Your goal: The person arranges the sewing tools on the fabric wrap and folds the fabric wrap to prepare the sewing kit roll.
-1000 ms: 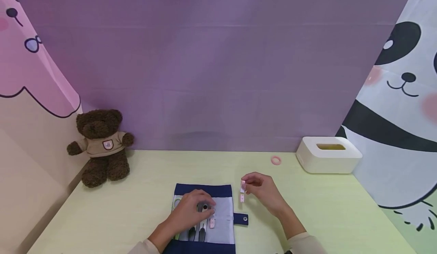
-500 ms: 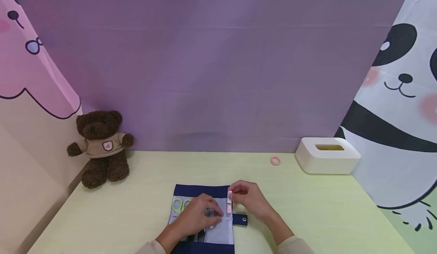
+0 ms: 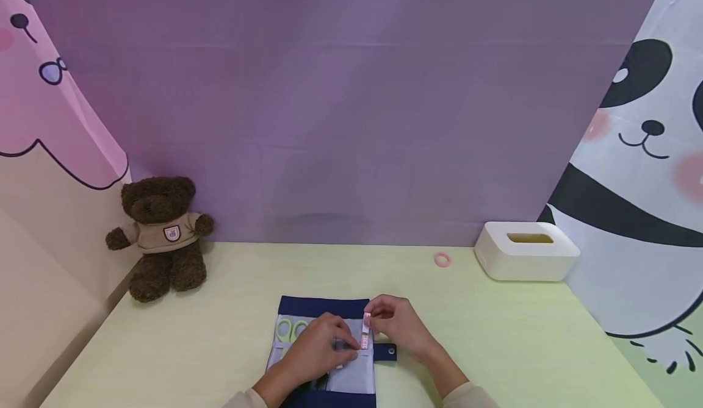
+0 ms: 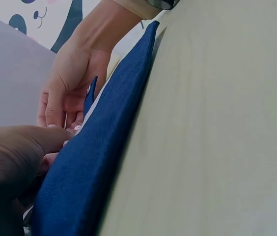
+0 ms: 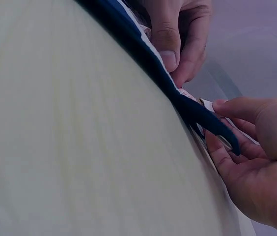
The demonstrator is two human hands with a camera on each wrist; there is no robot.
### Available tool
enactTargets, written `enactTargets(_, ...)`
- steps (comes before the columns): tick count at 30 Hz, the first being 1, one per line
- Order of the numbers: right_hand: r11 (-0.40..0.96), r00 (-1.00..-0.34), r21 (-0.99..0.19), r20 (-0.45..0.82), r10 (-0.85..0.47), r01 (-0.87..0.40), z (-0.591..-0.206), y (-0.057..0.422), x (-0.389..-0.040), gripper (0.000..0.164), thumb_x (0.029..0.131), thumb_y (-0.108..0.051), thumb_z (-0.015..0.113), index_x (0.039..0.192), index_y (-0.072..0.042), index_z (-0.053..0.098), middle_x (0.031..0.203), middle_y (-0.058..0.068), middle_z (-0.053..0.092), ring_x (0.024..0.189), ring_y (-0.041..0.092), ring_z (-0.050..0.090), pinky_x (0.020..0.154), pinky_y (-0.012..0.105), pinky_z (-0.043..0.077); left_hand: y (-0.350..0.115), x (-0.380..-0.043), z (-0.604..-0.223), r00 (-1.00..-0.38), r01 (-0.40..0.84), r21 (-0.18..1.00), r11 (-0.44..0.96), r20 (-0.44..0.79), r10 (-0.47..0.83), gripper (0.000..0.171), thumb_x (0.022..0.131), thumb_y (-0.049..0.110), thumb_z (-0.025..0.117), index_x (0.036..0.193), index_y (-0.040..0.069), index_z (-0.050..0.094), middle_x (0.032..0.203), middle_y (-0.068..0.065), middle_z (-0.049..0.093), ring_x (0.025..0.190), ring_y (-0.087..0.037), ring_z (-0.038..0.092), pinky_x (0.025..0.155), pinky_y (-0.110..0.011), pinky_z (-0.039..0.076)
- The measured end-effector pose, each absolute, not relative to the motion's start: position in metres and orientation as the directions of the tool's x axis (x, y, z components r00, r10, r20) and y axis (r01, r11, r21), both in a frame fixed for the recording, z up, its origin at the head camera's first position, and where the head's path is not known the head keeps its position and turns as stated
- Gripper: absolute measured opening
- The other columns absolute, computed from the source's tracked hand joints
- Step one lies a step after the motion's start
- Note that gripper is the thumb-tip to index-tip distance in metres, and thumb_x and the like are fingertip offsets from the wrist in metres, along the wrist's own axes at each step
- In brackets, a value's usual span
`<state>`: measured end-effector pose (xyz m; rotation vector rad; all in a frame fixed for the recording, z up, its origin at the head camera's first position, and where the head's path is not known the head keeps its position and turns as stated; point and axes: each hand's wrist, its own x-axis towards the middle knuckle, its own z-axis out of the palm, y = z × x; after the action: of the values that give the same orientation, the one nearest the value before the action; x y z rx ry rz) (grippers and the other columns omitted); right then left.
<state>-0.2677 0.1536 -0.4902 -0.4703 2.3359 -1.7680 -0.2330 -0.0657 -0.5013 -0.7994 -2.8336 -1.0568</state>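
A navy fabric tool pouch point(image 3: 324, 306) with a pale grey inside lies unfolded on the table. My right hand point(image 3: 403, 325) pinches a slim pink-and-white stick-shaped item point(image 3: 365, 333) by its upper end, and its lower end is at the pouch's right-hand pocket edge. Just left of it, my left hand point(image 3: 318, 347) reaches across the pouch, thumb and forefinger pinching that pocket's edge. Scissors with light green handles point(image 3: 284, 330) sit in the pouch at left. My left hand hides most of the other tools there. In the right wrist view, a navy strap point(image 5: 212, 123) overlaps the right fingers.
A pink ring point(image 3: 442, 260) lies on the table behind the right hand. At the back right stands a white tissue box point(image 3: 527, 252). A brown teddy bear point(image 3: 165, 237) sits at the back left, and a purple cloth hangs behind the table.
My right hand has carried the pink-and-white item leftward, from beside the pouch to over its right pocket. My left hand has shifted right, to the pocket edge.
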Motion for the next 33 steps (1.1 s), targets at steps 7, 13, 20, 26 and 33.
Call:
enactTargets(7,0.262,-0.934,-0.953,0.056,-0.352,-0.156,-0.490,0.153,-0.267,0.020,0.089,0.001,0.074,0.108,0.007,0.068,0.098,0.021,0.072,0.083,0.014,0.064,0.069,0.020,0.055,-0.061,-0.233,-0.500,-0.877,0.452,0.599,0.661,0.165,0.451,0.007,0.085,0.027,0.085,0.091,0.030,0.085,0.090,0.021,0.067,0.097,0.000,0.055,0.086,-0.026,0.049)
enactTargets(13,0.262,-0.933,-0.951,0.064,-0.354,-0.164,-0.492,0.153,-0.268,0.020,0.089,0.001,0.075,0.107,0.008,0.068,0.098,0.021,0.072,0.083,0.013,0.065,0.070,0.021,0.055,-0.058,-0.234,-0.503,-0.883,0.450,0.579,0.680,0.175,0.436,0.005,0.084,0.026,0.085,0.085,0.030,0.083,0.087,0.022,0.067,0.098,-0.002,0.056,0.089,-0.030,0.051)
enactTargets(20,0.277,-0.936,-0.946,0.064,-0.347,-0.167,-0.494,0.153,-0.269,0.019,0.089,0.000,0.075,0.106,0.006,0.069,0.097,0.019,0.072,0.083,0.012,0.065,0.070,0.019,0.054,-0.055,-0.234,-0.504,-0.872,0.484,0.540,0.689,0.227,0.434,0.005,0.085,0.025,0.084,0.081,0.027,0.081,0.084,0.020,0.067,0.094,-0.002,0.056,0.086,-0.028,0.052)
enactTargets(26,0.302,-0.936,-0.935,0.073,-0.344,-0.184,-0.493,0.152,-0.268,0.018,0.090,-0.003,0.076,0.106,0.003,0.071,0.098,0.018,0.073,0.083,0.013,0.066,0.071,0.019,0.054,-0.054,-0.233,-0.505,-0.868,0.494,0.518,0.699,0.249,0.429,0.006,0.087,0.026,0.082,0.082,0.026,0.079,0.085,0.018,0.065,0.090,0.000,0.053,0.082,-0.024,0.050)
enactTargets(33,0.344,-0.931,-0.912,0.093,-0.354,-0.222,-0.493,0.152,-0.268,0.016,0.089,-0.008,0.079,0.104,-0.004,0.075,0.095,0.013,0.075,0.082,0.014,0.067,0.070,0.018,0.054,-0.054,-0.233,-0.506,-0.867,0.496,0.522,0.694,0.253,0.430,0.005,0.088,0.026,0.080,0.084,0.026,0.078,0.086,0.018,0.066,0.091,-0.001,0.054,0.085,-0.025,0.051)
